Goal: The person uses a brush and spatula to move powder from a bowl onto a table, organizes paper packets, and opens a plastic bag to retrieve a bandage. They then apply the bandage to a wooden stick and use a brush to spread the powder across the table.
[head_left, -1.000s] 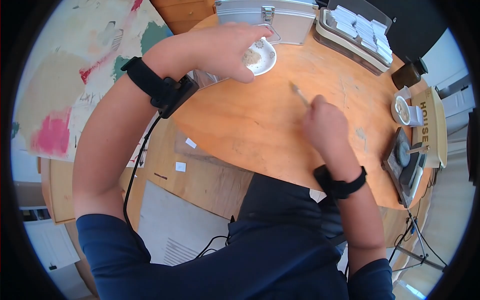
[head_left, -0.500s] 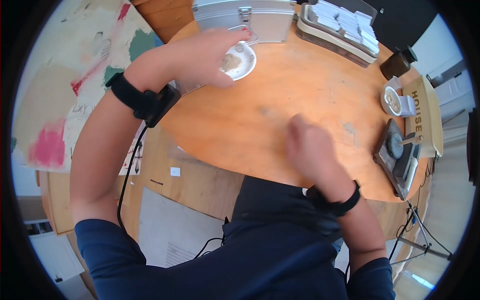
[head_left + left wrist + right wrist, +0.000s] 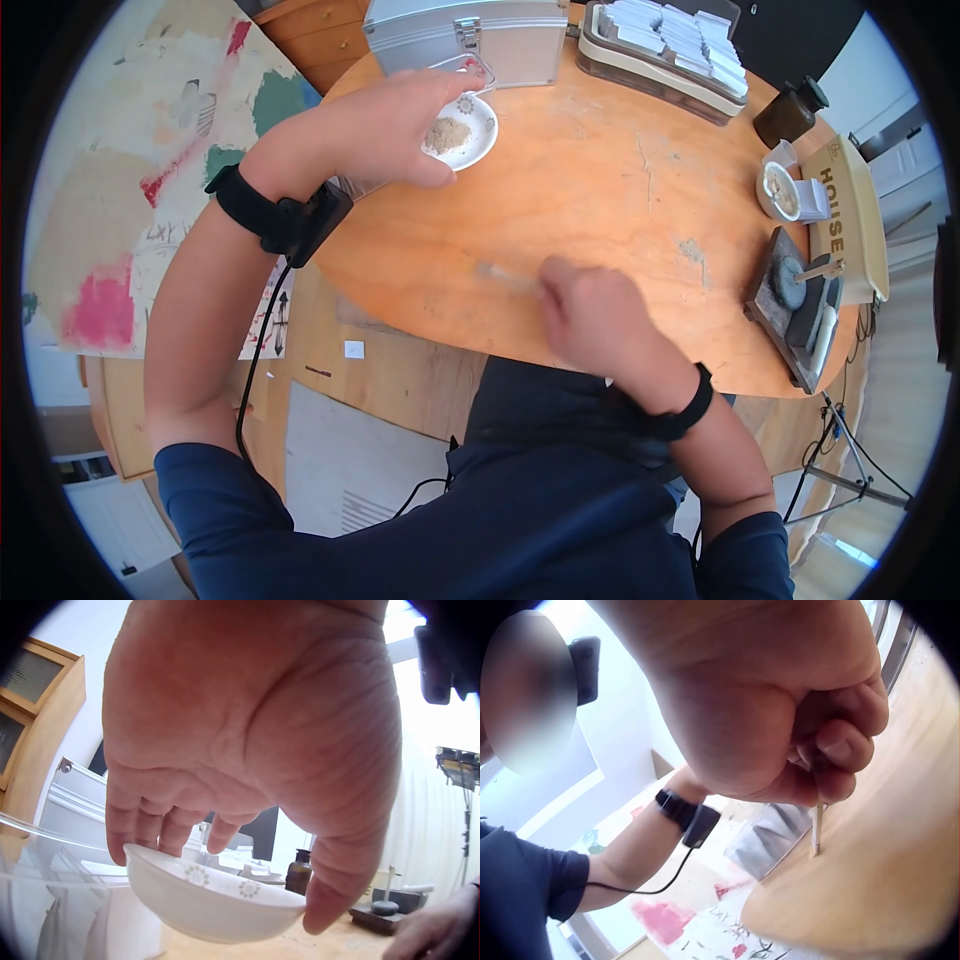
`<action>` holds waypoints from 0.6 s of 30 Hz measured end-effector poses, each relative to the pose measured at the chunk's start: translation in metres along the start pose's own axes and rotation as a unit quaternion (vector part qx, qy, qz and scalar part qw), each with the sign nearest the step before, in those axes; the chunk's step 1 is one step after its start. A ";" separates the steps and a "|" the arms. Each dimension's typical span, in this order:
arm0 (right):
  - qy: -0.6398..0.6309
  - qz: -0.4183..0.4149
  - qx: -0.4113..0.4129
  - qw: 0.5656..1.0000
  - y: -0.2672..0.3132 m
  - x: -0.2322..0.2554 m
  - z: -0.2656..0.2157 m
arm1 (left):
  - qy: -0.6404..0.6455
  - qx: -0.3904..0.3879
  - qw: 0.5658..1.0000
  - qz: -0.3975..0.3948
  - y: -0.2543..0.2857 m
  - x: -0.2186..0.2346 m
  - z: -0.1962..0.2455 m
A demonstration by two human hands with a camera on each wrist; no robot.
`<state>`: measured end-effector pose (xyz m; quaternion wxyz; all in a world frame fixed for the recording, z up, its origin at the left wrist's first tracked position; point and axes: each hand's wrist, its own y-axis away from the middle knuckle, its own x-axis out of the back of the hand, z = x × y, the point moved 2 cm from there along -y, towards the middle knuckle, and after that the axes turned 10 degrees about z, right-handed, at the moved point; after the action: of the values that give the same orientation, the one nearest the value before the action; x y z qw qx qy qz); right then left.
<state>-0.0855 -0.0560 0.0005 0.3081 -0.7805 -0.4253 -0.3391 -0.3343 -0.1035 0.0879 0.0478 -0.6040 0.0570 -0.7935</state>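
Note:
In the head view my left hand (image 3: 385, 130) grips a small white dish (image 3: 484, 130) by its rim, over the far left of the table (image 3: 560, 190). A little heap of beige powder (image 3: 446, 136) lies inside it. The left wrist view shows the dish (image 3: 210, 915) between thumb and fingertips, grey flower patterns along its inner wall. My right hand (image 3: 597, 315) is curled round a thin pale brush (image 3: 515, 278) near the table's front edge. Seen from the right wrist, the brush's tip (image 3: 815, 852) points down close to the wood; its upper part is hidden in the fist.
A silver case (image 3: 520, 55) and a box of white cards (image 3: 675, 80) stand at the back. To the right are a brown bottle (image 3: 790, 115), a small white bowl (image 3: 778, 192), a dark stone tray (image 3: 780, 330) and a cream HOUSE box (image 3: 850, 215). Grey smudges (image 3: 692, 253) mark the wood.
My right hand has swept the brush leftward and nearer the front edge, its tip now pointing left. The left hand still holds the dish near the case. The head view has shifted slightly.

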 end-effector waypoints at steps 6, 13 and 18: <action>0.104 0.166 -0.083 0.977 -0.008 0.030 0.050 | 0.005 -0.001 1.000 0.001 0.008 0.002 0.007; 0.026 -0.019 0.009 0.999 0.010 0.009 0.021 | -0.018 -0.002 1.000 -0.023 0.013 -0.005 0.023; 0.141 0.151 -0.119 0.971 -0.006 0.039 0.072 | 0.015 -0.041 0.999 -0.009 0.020 -0.020 0.030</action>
<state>-0.0551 0.0198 -0.0092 0.3178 -0.8111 -0.2110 -0.4434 -0.3001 -0.1218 0.0740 0.0153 -0.5942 0.0844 -0.7997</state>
